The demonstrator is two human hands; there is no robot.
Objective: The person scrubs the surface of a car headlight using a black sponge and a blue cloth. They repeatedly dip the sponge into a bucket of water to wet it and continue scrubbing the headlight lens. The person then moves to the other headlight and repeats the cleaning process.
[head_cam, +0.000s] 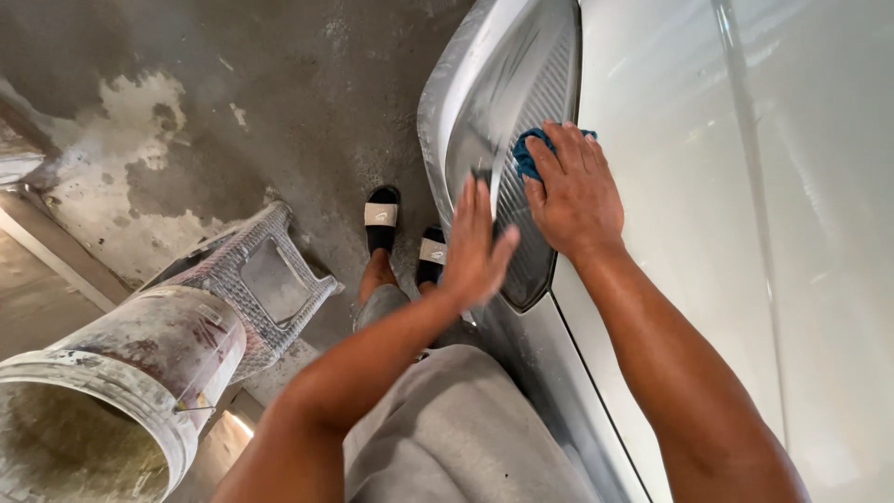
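Observation:
My right hand presses a blue cloth flat against the ribbed lens of a car light; only a corner of the cloth shows past my fingers. My left hand rests open, fingers together, on the light's lower left edge and holds nothing. The light is set in a white car body panel that fills the right side of the view.
A dirty white bucket stands at the lower left on a grey plastic stool. My feet in black slides stand on the stained wet concrete floor close to the car.

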